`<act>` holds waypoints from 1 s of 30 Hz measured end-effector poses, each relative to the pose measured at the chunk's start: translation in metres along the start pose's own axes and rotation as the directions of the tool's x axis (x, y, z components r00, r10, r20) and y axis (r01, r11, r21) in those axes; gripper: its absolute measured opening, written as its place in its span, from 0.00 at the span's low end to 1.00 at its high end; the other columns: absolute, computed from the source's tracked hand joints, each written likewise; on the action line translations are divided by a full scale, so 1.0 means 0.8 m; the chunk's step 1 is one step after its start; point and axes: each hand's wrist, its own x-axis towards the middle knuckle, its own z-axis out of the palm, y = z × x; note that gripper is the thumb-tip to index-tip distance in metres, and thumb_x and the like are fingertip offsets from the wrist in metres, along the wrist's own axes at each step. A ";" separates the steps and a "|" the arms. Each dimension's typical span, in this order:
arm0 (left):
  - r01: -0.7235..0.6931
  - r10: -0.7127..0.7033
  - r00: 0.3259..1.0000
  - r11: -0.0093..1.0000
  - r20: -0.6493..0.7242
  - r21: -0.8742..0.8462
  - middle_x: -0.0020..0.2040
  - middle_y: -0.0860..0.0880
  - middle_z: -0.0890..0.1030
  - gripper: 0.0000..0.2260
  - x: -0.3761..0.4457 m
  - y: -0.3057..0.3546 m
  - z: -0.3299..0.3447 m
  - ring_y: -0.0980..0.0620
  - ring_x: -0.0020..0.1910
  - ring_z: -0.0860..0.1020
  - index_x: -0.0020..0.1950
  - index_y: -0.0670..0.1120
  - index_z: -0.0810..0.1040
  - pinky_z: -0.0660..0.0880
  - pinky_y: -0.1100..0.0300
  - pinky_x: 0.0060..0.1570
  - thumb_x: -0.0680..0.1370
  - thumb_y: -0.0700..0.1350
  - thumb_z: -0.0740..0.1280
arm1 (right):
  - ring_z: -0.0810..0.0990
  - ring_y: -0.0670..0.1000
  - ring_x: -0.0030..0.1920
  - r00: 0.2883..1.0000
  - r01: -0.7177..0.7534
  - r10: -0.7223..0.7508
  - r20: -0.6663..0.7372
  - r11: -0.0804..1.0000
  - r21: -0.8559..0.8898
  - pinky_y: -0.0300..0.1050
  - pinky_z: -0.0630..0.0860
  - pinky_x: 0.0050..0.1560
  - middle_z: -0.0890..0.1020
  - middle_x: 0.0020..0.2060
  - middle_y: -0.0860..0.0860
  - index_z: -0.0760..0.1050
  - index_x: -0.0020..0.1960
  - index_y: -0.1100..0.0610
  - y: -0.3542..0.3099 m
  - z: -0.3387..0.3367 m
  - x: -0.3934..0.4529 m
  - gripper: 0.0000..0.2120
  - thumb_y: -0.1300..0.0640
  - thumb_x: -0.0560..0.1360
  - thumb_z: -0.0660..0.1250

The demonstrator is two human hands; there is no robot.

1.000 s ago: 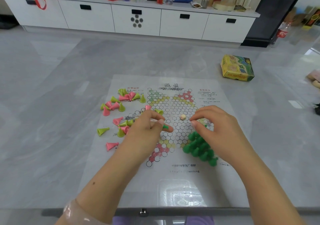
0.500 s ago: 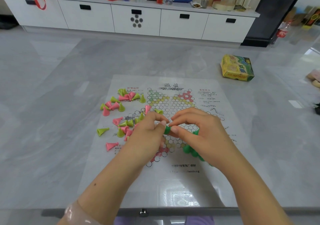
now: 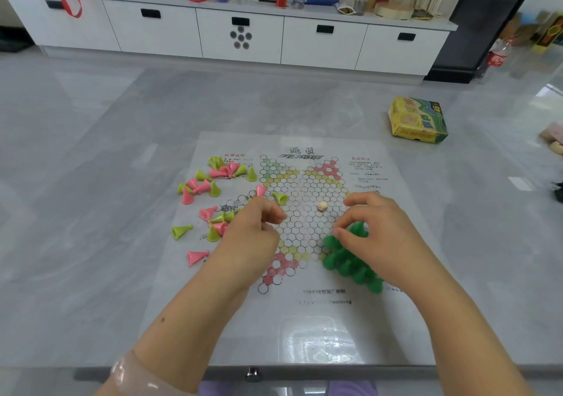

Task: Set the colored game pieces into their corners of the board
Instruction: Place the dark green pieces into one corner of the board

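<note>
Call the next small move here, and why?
Probably the right hand seats the dark green piece at its fingertips into the green cluster on the board's near-right corner. Then the left hand, curled, apparently empty, should reach for the loose pink and lime pieces lying left of the grid.

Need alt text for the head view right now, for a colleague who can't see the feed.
Two bare hands work over a paper game board on a grey table: the right hand sets a piece at the dark green pieces massed in the board's near right corner, while the left hand is curled beside scattered pink and lime cones. A small die lies mid-board.
</note>
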 end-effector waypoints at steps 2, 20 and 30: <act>-0.009 0.009 1.000 1.000 0.001 -0.001 0.45 0.58 0.72 0.17 0.002 -0.002 0.000 0.59 0.37 0.69 0.41 0.53 0.71 0.63 0.78 0.23 0.76 0.31 0.53 | 0.64 0.47 0.64 1.000 -0.002 0.002 0.013 1.000 -0.024 0.45 0.64 0.64 0.72 0.60 0.45 0.77 0.39 0.48 -0.001 0.001 0.000 0.03 0.54 0.72 0.68; 0.039 -0.011 0.994 0.966 0.112 -0.254 0.39 0.47 0.81 0.06 -0.003 0.006 0.001 0.55 0.34 0.81 0.45 0.46 0.72 0.79 0.66 0.39 0.79 0.38 0.59 | 0.64 0.47 0.64 0.999 0.002 0.001 0.040 0.996 -0.085 0.43 0.60 0.63 0.71 0.61 0.45 0.80 0.43 0.50 0.000 0.007 0.001 0.03 0.53 0.72 0.67; -0.009 0.014 0.999 0.995 0.044 -0.099 0.36 0.56 0.83 0.06 -0.003 0.007 0.000 0.58 0.25 0.68 0.43 0.49 0.73 0.67 0.64 0.31 0.79 0.43 0.60 | 0.64 0.46 0.63 0.999 0.017 -0.013 0.047 0.996 -0.091 0.39 0.59 0.57 0.71 0.61 0.43 0.79 0.44 0.50 0.002 0.006 0.001 0.03 0.53 0.73 0.67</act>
